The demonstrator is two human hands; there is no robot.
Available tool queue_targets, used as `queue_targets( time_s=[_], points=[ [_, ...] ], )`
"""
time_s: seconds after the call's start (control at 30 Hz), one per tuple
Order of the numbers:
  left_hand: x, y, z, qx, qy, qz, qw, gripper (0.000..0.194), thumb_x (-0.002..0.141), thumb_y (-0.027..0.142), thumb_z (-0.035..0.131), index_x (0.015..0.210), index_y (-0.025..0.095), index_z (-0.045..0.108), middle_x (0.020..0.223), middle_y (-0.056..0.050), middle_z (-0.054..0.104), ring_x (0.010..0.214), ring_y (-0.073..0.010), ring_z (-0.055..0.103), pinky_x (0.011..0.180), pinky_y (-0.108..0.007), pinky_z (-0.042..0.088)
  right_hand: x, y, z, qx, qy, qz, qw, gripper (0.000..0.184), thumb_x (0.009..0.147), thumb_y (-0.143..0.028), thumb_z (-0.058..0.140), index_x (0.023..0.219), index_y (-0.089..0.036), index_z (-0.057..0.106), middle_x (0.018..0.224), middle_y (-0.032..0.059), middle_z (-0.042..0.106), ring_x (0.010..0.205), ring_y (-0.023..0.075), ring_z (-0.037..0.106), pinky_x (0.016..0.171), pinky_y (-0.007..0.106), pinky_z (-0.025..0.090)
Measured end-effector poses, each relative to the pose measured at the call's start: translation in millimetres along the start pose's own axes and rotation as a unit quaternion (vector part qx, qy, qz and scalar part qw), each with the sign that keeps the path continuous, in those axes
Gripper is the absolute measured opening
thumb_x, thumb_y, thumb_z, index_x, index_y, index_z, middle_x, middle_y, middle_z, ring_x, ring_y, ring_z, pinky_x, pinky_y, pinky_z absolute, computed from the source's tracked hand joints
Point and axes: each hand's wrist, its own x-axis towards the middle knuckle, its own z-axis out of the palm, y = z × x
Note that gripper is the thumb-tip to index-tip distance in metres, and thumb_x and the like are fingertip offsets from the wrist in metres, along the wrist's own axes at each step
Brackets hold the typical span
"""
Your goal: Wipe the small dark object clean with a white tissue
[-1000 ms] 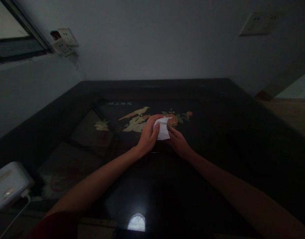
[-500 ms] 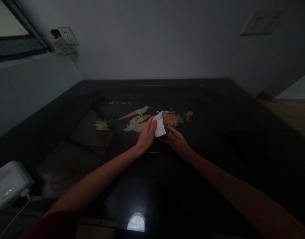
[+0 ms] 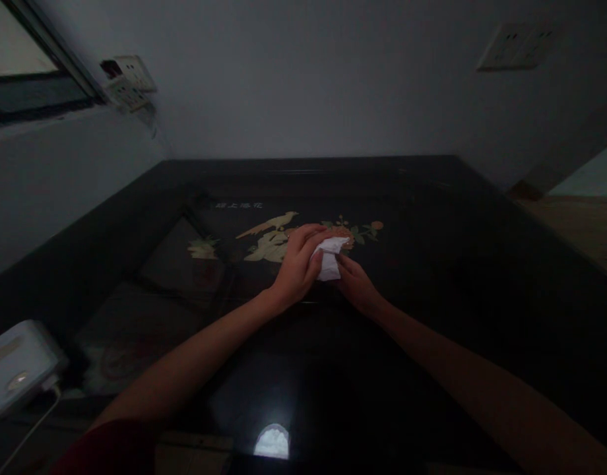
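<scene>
A crumpled white tissue is pinched between the thumb and fingers of my left hand, whose fingers reach over its far side. My right hand is closed at the tissue's right edge, with its fingertips against it. What the right fingers grip is mostly hidden behind the tissue; a dark edge showed there earlier. Both hands are together above the glossy black tabletop, over its inlaid picture of a bird and flowers.
A white box-shaped device with a cable sits at the left. Wall sockets are at the upper right, and more sockets with a plug are at the left. A window is at the upper left. The room is dim.
My left hand has moved right and wrapped further over the tissue, which is now bunched and covers the dark thing seen at my right fingers. My right hand has barely moved.
</scene>
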Motion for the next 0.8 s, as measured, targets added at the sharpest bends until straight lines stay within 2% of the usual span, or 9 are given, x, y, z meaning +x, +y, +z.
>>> queue_targets(
  time_s=[0.17, 0.3, 0.4, 0.5, 0.6, 0.63, 0.7, 0.8],
  points=[
    [-1, 1, 1.0, -0.066, 0.015, -0.085, 0.994, 0.046, 0.097, 0.043, 0.026, 0.117, 0.018, 0.059, 0.114, -0.012, 0.057, 0.11, -0.0218, 0.051, 0.098, -0.039, 0.04, -1, 0, 1, 0.036, -0.004, 0.014, 0.999, 0.041, 0.077, -0.043, 0.07, 0.114, -0.028, 0.063, 0.115, 0.0027, 0.066, 0.105, 0.0218, 0.062, 0.091, 0.035, 0.051],
    [1, -1, 2.4, -0.157, 0.042, -0.16, 0.974, 0.041, 0.096, 0.046, 0.031, 0.116, 0.02, 0.056, 0.112, -0.009, 0.061, 0.102, -0.0193, 0.056, 0.091, -0.033, 0.043, -2, -2, 2, 0.056, -0.009, 0.017, 0.998, 0.043, 0.075, -0.043, 0.072, 0.113, -0.026, 0.063, 0.118, 0.0041, 0.065, 0.107, 0.0227, 0.061, 0.093, 0.041, 0.052],
    [1, -6, 5.4, -0.207, 0.073, -0.241, 0.945, 0.037, 0.093, 0.049, 0.039, 0.108, 0.02, 0.058, 0.1, -0.006, 0.063, 0.087, -0.017, 0.057, 0.078, -0.028, 0.046, -2, -5, 2, 0.065, -0.017, 0.016, 0.998, 0.044, 0.075, -0.045, 0.072, 0.113, -0.024, 0.063, 0.118, 0.0056, 0.065, 0.107, 0.0234, 0.062, 0.094, 0.043, 0.052],
    [1, -12, 9.7, -0.267, 0.08, -0.333, 0.901, 0.036, 0.09, 0.05, 0.043, 0.091, 0.018, 0.06, 0.082, -0.004, 0.061, 0.072, -0.0151, 0.055, 0.065, -0.026, 0.045, -3, -6, 3, 0.071, -0.021, 0.014, 0.997, 0.045, 0.074, -0.045, 0.073, 0.112, -0.023, 0.063, 0.114, 0.0055, 0.067, 0.105, 0.0232, 0.063, 0.094, 0.044, 0.053],
    [0, -15, 13.0, -0.305, 0.085, -0.378, 0.87, 0.037, 0.091, 0.049, 0.042, 0.084, 0.017, 0.059, 0.076, -0.003, 0.059, 0.067, -0.0146, 0.053, 0.061, -0.026, 0.044, -3, -5, 2, 0.068, -0.022, 0.019, 0.997, 0.047, 0.073, -0.047, 0.074, 0.112, -0.024, 0.063, 0.112, 0.0055, 0.067, 0.103, 0.0233, 0.064, 0.094, 0.045, 0.053],
    [-1, -14, 13.3, -0.301, 0.081, -0.376, 0.872, 0.037, 0.091, 0.049, 0.041, 0.083, 0.017, 0.059, 0.075, -0.003, 0.059, 0.066, -0.0146, 0.053, 0.061, -0.026, 0.044, -2, -4, 2, 0.067, -0.021, 0.02, 0.997, 0.047, 0.073, -0.048, 0.074, 0.112, -0.024, 0.063, 0.112, 0.0056, 0.067, 0.103, 0.0235, 0.064, 0.094, 0.046, 0.053],
    [-1, -11, 12.5, -0.27, 0.067, -0.339, 0.899, 0.037, 0.091, 0.049, 0.041, 0.087, 0.017, 0.06, 0.077, -0.004, 0.059, 0.067, -0.0154, 0.054, 0.063, -0.028, 0.045, -2, -2, 1, 0.06, -0.016, 0.02, 0.998, 0.046, 0.073, -0.048, 0.073, 0.112, -0.024, 0.064, 0.112, 0.0056, 0.067, 0.103, 0.0233, 0.064, 0.092, 0.044, 0.053],
    [-2, -5, 8.8, -0.183, 0.043, -0.206, 0.96, 0.037, 0.093, 0.047, 0.038, 0.102, 0.018, 0.06, 0.095, -0.007, 0.063, 0.086, -0.0189, 0.058, 0.079, -0.032, 0.047, -2, 0, 0, 0.028, -0.005, 0.017, 0.999, 0.045, 0.076, -0.045, 0.071, 0.115, -0.025, 0.062, 0.111, 0.0047, 0.067, 0.1, 0.0214, 0.064, 0.088, 0.039, 0.055]
  ],
)
